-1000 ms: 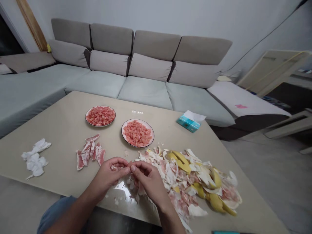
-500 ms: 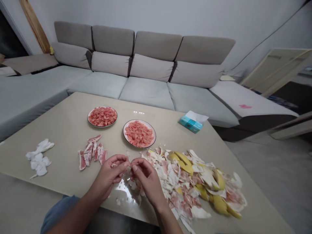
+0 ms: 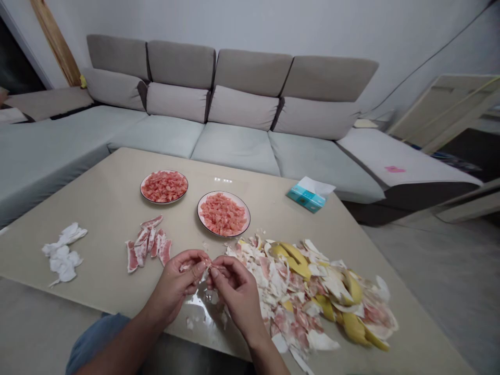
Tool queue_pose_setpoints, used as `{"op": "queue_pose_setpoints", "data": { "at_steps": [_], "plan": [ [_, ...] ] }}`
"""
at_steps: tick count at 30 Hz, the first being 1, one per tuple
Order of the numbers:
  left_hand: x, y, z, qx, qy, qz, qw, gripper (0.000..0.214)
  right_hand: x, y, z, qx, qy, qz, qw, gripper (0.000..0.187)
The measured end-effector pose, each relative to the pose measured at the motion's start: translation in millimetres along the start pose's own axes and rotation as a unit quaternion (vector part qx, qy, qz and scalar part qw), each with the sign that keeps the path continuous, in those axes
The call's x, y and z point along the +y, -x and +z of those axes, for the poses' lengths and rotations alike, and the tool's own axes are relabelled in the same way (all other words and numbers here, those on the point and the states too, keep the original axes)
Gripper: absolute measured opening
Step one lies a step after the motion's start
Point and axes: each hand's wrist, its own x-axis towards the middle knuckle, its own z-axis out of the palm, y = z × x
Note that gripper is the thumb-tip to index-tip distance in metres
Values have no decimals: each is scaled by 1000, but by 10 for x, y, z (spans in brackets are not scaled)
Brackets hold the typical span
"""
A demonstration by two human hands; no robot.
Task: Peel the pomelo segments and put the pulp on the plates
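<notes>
Over the near edge of the glossy beige tabletop (image 3: 97, 208), the person's left hand (image 3: 175, 278) and right hand (image 3: 236, 297) meet just above the surface, both curled inward, their fingertips pressed together on a small scrap of pale pink pomelo flesh (image 3: 205, 268). Each hand pinches the scrap from its own side, so neither has let go, though the fingers hide much of it. Loose white bits of pith (image 3: 189, 323) lie on the table just below the hands. To the right of the hands, a large heap of pomelo peel (image 3: 308, 291), white pith mixed with yellow rind and pink shreds, spreads toward the table's right corner. Beyond the hands, near the table's middle, two round white plates (image 3: 223, 235) stand apart from each other, each piled with pink pomelo pulp (image 3: 223, 214). Left of the hands lie stripped pink membrane pieces (image 3: 146, 245), and further left on the table is a white, crumpled pile of pith or tissue (image 3: 62, 258); the picture does not settle which. A teal tissue box (image 3: 307, 200) sits near the table's far edge, and a grey sectional sofa (image 3: 234, 148) runs behind the table. Blue cloth (image 3: 96, 333) shows below the table's near edge, beside the left forearm.
</notes>
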Motion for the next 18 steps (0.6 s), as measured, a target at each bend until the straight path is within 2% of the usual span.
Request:
{"op": "queue_pose_setpoints", "data": {
  "at_steps": [12,18],
  "plan": [
    [74,-6,-5,-32,83,-19,996,21,47,-15,-19,-17,-91,-5,996,11],
    [92,14,-15,-48,64,-31,996,24,72,-15,-70,-17,-50,-19,998,11]
  ]
}}
